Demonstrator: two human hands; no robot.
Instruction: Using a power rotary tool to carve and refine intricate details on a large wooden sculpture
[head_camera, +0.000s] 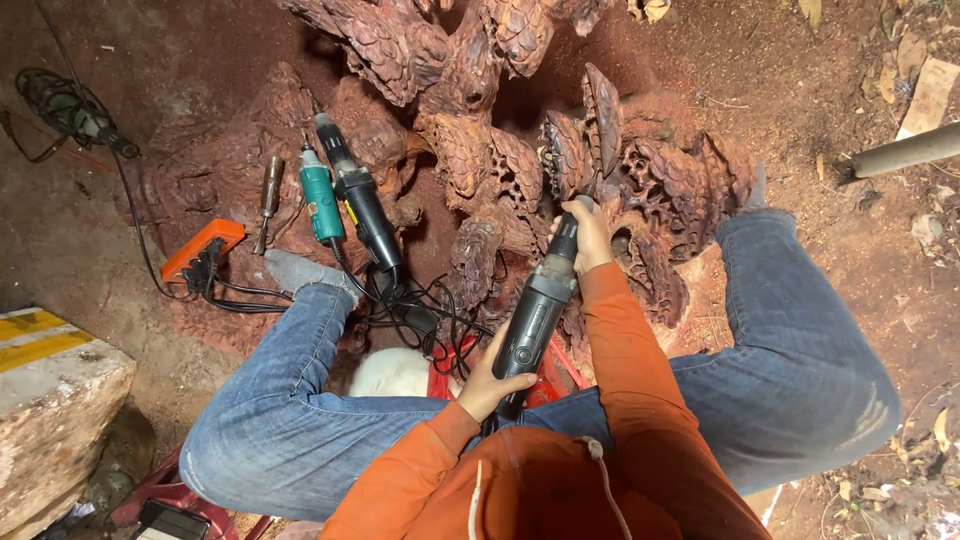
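Observation:
A black die grinder (535, 310) points away from me at a reddish wood carving (470, 150) with scaly, leaf-like shapes. My left hand (483, 385) grips the rear of the grinder's body. My right hand (590, 232) wraps around its front end, close to the carved wood. Both sleeves are orange. My legs in blue jeans spread to either side of the carving. The tool's tip is hidden behind my right hand.
A teal grinder (321, 198) and a black grinder (358, 200) lean on the carving at left, beside a chisel (269, 195) and an orange power strip (200, 250) with black cords. A stone block (50, 400) sits lower left. A grey pipe (905, 150) lies at right.

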